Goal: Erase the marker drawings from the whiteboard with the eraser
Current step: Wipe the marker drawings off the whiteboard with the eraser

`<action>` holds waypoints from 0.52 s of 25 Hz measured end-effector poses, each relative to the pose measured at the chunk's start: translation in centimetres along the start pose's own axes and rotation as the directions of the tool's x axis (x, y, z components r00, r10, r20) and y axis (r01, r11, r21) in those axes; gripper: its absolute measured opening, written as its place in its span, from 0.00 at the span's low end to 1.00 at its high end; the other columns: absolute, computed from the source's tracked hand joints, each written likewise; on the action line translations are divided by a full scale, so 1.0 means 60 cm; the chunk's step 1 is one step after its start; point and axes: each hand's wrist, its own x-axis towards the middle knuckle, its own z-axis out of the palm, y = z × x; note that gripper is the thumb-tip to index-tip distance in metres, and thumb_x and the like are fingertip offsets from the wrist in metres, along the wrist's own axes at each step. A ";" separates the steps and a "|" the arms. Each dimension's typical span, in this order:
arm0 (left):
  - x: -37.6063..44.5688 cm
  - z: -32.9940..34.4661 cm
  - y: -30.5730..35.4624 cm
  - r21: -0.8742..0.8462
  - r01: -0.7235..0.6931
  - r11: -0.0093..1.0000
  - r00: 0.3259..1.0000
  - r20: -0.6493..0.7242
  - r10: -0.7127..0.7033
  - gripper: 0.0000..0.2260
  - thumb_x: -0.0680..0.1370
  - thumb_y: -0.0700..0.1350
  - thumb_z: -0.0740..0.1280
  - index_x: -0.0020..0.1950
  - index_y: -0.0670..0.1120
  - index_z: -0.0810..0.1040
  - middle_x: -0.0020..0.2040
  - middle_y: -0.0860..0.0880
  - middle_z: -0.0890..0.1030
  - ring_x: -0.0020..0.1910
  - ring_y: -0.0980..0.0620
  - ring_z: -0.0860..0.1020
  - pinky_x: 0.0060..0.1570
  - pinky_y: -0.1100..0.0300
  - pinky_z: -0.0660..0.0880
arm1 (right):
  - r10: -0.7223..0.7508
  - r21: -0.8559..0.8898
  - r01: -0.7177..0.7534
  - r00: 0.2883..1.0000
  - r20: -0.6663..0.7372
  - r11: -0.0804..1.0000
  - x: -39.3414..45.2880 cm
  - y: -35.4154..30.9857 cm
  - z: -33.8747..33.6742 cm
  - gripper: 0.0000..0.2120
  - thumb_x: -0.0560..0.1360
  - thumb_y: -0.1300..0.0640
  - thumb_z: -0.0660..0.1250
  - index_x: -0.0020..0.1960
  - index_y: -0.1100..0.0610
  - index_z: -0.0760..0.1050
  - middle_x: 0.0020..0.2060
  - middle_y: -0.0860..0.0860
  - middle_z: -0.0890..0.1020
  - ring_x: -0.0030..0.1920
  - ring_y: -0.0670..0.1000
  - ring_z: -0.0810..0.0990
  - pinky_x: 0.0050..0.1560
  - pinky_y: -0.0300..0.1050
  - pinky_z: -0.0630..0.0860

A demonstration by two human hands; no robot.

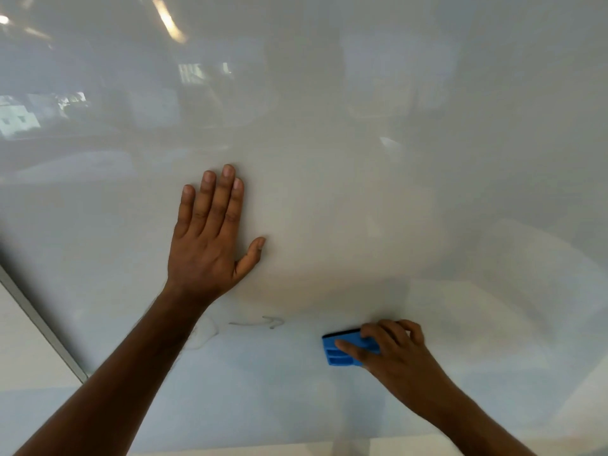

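Note:
The glossy whiteboard (pixel 362 192) fills nearly the whole head view. My left hand (pixel 210 238) lies flat on it, fingers straight and together, thumb out to the right. Lower right, my right hand (pixel 391 350) grips a blue eraser (pixel 335 352) and holds it against the board; the eraser's dark felt edge faces up. A faint grey marker arrow (pixel 263 322) pointing right sits between my two arms, left of the eraser. A fainter curved smear (pixel 207 334) shows beside my left forearm.
A grey metal frame edge (pixel 39 324) runs diagonally down the board's left side, with a pale wall (pixel 23 353) beyond it. Reflections of room lights and furniture show across the upper board.

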 end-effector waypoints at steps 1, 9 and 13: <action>-0.001 0.001 0.001 -0.001 0.004 1.000 1.000 -0.003 -0.004 0.38 0.87 0.59 0.61 0.88 0.38 0.51 0.88 0.41 0.50 0.88 0.42 0.47 0.87 0.41 0.49 | 0.015 -0.012 -0.015 0.999 -0.030 1.000 -0.008 0.013 -0.006 0.38 0.67 0.51 0.80 0.74 0.36 0.70 0.60 0.49 0.74 0.58 0.54 0.75 0.58 0.57 0.68; -0.004 0.003 0.002 -0.002 0.006 1.000 1.000 -0.013 -0.006 0.38 0.86 0.58 0.63 0.88 0.37 0.52 0.87 0.40 0.52 0.88 0.42 0.47 0.86 0.40 0.50 | 0.226 0.155 -0.197 0.953 -0.202 0.968 0.141 0.006 -0.102 0.26 0.79 0.42 0.66 0.77 0.38 0.67 0.62 0.49 0.74 0.61 0.55 0.75 0.56 0.59 0.72; -0.003 0.001 -0.003 -0.018 -0.013 1.000 1.000 -0.008 0.013 0.38 0.86 0.58 0.63 0.88 0.37 0.53 0.87 0.39 0.54 0.88 0.43 0.47 0.86 0.41 0.50 | 0.077 0.078 -0.065 0.983 -0.165 0.995 0.145 -0.069 -0.043 0.28 0.78 0.42 0.68 0.77 0.36 0.66 0.62 0.47 0.72 0.60 0.53 0.75 0.60 0.55 0.68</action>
